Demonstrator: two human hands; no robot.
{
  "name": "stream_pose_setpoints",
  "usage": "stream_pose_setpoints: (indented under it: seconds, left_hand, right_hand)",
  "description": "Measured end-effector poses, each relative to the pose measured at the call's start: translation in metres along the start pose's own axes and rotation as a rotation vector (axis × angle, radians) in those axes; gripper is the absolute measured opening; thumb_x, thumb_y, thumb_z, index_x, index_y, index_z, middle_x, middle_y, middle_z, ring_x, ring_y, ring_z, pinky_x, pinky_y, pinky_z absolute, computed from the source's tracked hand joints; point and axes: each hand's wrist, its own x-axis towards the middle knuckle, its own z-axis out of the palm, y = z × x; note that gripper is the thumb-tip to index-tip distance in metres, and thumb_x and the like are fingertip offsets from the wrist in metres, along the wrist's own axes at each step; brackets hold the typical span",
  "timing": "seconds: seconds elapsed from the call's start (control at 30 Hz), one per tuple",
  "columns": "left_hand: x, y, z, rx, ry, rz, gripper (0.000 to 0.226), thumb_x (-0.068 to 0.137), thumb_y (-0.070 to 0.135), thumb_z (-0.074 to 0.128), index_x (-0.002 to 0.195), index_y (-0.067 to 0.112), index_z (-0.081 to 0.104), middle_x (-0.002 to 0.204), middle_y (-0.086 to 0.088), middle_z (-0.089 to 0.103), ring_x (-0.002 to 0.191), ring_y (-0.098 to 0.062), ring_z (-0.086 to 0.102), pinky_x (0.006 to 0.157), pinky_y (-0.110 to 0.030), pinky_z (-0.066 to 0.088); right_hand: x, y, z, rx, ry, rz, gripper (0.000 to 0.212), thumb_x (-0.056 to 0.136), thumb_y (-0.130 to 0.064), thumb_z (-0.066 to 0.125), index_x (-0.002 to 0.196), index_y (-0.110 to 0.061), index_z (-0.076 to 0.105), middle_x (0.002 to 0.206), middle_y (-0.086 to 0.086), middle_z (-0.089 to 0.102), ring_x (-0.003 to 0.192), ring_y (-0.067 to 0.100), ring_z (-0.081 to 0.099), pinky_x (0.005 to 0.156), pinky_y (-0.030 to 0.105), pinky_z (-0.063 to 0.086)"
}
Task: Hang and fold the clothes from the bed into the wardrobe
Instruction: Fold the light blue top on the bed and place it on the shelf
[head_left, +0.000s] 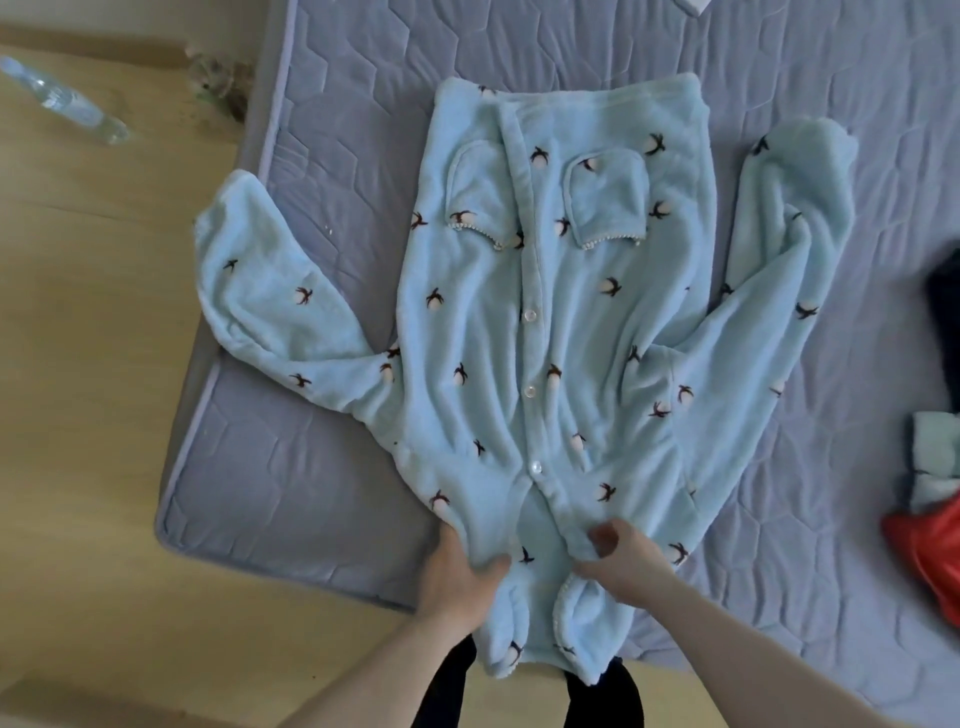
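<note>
Pajama top (545, 322) collar at bed (291, 483) edge | left hand (457, 571), right hand (623, 561) pinching collar

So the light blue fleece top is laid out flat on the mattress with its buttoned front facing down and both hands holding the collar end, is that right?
Not quite. The head view shows the light blue fleece top on the mattress with its buttoned front facing up; the buttons and both chest pockets are visible. The left hand and right hand do hold the collar end.
</note>
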Motion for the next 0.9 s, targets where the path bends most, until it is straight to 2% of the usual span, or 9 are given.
stream_pose_setpoints:
  seconds: [0.17, 0.33, 0.5, 0.57, 0.63, 0.7, 0.8, 0.87, 0.9]
  left_hand:
    - [-0.023, 0.024, 0.020, 0.081, 0.268, 0.240, 0.066, 0.085, 0.025, 0.070, 0.139, 0.023, 0.032, 0.126, 0.000, 0.065, 0.113, -0.023, 0.064, 0.092, -0.043, 0.054]
    - [-0.057, 0.061, 0.059, 0.153, 0.288, 0.495, 0.057, 0.085, 0.024, 0.064, 0.134, 0.031, 0.037, 0.130, 0.012, 0.058, 0.113, -0.012, 0.061, 0.087, -0.035, 0.056]
    - [-0.062, 0.102, 0.122, 0.557, 0.137, 0.717, 0.068, 0.074, 0.017, 0.071, 0.131, 0.025, 0.035, 0.133, 0.003, 0.040, 0.088, -0.029, 0.065, 0.059, -0.034, 0.052]
    - [-0.052, 0.119, 0.145, 0.651, 0.050, 0.700, 0.068, 0.075, 0.016, 0.074, 0.132, 0.026, 0.038, 0.143, 0.002, 0.033, 0.091, -0.031, 0.066, 0.061, -0.034, 0.050]
    - [-0.036, 0.130, 0.158, 0.665, -0.102, 0.588, 0.066, 0.081, 0.024, 0.073, 0.138, 0.024, 0.040, 0.150, 0.003, 0.027, 0.112, -0.030, 0.062, 0.082, -0.037, 0.054]
    - [-0.019, 0.138, 0.155, 0.532, -0.301, 0.432, 0.069, 0.079, 0.036, 0.074, 0.141, 0.022, 0.047, 0.148, 0.003, 0.037, 0.127, -0.020, 0.053, 0.102, -0.033, 0.047]
    - [-0.005, 0.145, 0.130, 0.209, -0.372, 0.324, 0.035, 0.074, 0.035, 0.071, 0.106, 0.022, 0.074, 0.100, 0.014, 0.070, 0.091, 0.003, 0.063, 0.088, -0.025, 0.052]
    - [0.008, 0.144, 0.101, 0.087, -0.240, 0.212, 0.025, 0.077, 0.040, 0.070, 0.084, 0.016, 0.075, 0.069, 0.015, 0.064, 0.066, 0.002, 0.057, 0.073, -0.029, 0.048]
    - [0.017, 0.142, 0.082, 0.043, -0.158, 0.162, 0.031, 0.078, 0.045, 0.069, 0.080, 0.015, 0.074, 0.067, 0.013, 0.063, 0.068, -0.003, 0.058, 0.072, -0.031, 0.048]
  right_hand:
    - [-0.004, 0.016, -0.016, 0.367, -0.103, 0.114, 0.047, 0.089, -0.004, 0.052, 0.123, -0.029, 0.071, 0.104, -0.008, 0.068, 0.093, 0.015, 0.064, 0.070, 0.029, 0.060]
    - [-0.012, 0.046, -0.039, 0.728, -0.141, 0.163, 0.038, 0.095, -0.002, 0.053, 0.123, -0.023, 0.069, 0.114, -0.004, 0.072, 0.104, 0.018, 0.068, 0.064, 0.033, 0.058]
    - [-0.012, 0.077, -0.064, 0.845, -0.075, 0.149, 0.027, 0.100, -0.013, 0.054, 0.117, -0.026, 0.071, 0.113, -0.004, 0.072, 0.104, 0.018, 0.066, 0.071, 0.036, 0.060]
    - [-0.008, 0.088, -0.074, 0.927, -0.005, 0.162, 0.028, 0.101, -0.008, 0.050, 0.114, -0.020, 0.072, 0.109, 0.002, 0.074, 0.102, 0.022, 0.068, 0.076, 0.039, 0.061]
    - [-0.005, 0.095, -0.085, 0.970, 0.065, 0.168, 0.027, 0.103, -0.006, 0.048, 0.116, -0.014, 0.070, 0.106, 0.006, 0.074, 0.097, 0.024, 0.069, 0.075, 0.039, 0.058]
    - [-0.004, 0.098, -0.094, 0.956, 0.126, 0.132, 0.024, 0.103, -0.010, 0.051, 0.120, -0.010, 0.068, 0.104, 0.007, 0.073, 0.090, 0.024, 0.067, 0.076, 0.040, 0.056]
    - [-0.009, 0.092, -0.103, 0.683, 0.240, -0.014, 0.031, 0.099, -0.023, 0.061, 0.130, -0.017, 0.063, 0.115, 0.000, 0.068, 0.094, 0.014, 0.065, 0.084, 0.039, 0.054]
    - [-0.014, 0.074, -0.105, 0.535, 0.328, -0.153, 0.040, 0.094, -0.030, 0.067, 0.133, -0.027, 0.058, 0.123, -0.008, 0.064, 0.097, 0.005, 0.062, 0.082, 0.031, 0.048]
    - [-0.016, 0.061, -0.105, 0.496, 0.360, -0.219, 0.046, 0.092, -0.032, 0.069, 0.135, -0.030, 0.055, 0.127, -0.012, 0.061, 0.103, 0.006, 0.060, 0.084, 0.029, 0.047]
